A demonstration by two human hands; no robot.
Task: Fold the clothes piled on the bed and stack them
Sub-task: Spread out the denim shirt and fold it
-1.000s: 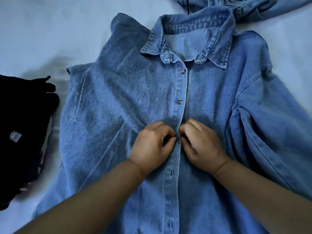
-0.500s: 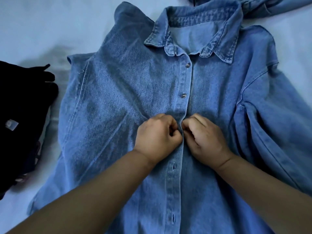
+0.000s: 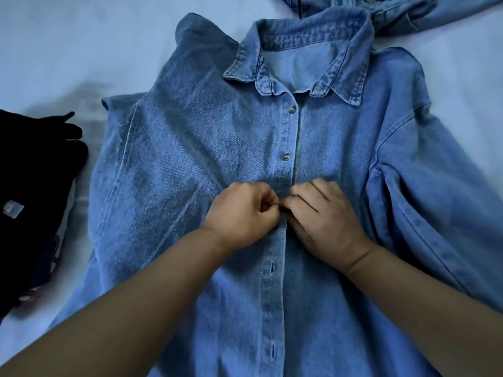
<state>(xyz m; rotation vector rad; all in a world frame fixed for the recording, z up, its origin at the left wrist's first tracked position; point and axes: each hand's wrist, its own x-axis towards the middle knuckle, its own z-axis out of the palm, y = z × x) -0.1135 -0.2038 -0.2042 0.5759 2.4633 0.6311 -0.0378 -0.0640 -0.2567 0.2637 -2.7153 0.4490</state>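
Note:
A blue denim shirt (image 3: pixel 190 164) lies front up on the white bed, collar at the top. Its two upper buttons are fastened; open buttonholes show lower down the placket. My left hand (image 3: pixel 242 213) pinches the placket's left edge at mid-chest. My right hand (image 3: pixel 324 216) pinches the right edge, fingertips meeting those of my left hand. The button between them is hidden by my fingers. The shirt's right sleeve (image 3: pixel 435 213) lies bunched along its side.
A dark pile of clothes (image 3: pixel 30 202) sits at the left edge of the bed. Another denim garment (image 3: pixel 402 12) lies crumpled beyond the collar at the top. White sheet (image 3: pixel 81 44) shows at upper left.
Both hands stay at the same spot on the placket, fingers shifting slightly as they work it. The view has shifted a little; the shirt lies as before.

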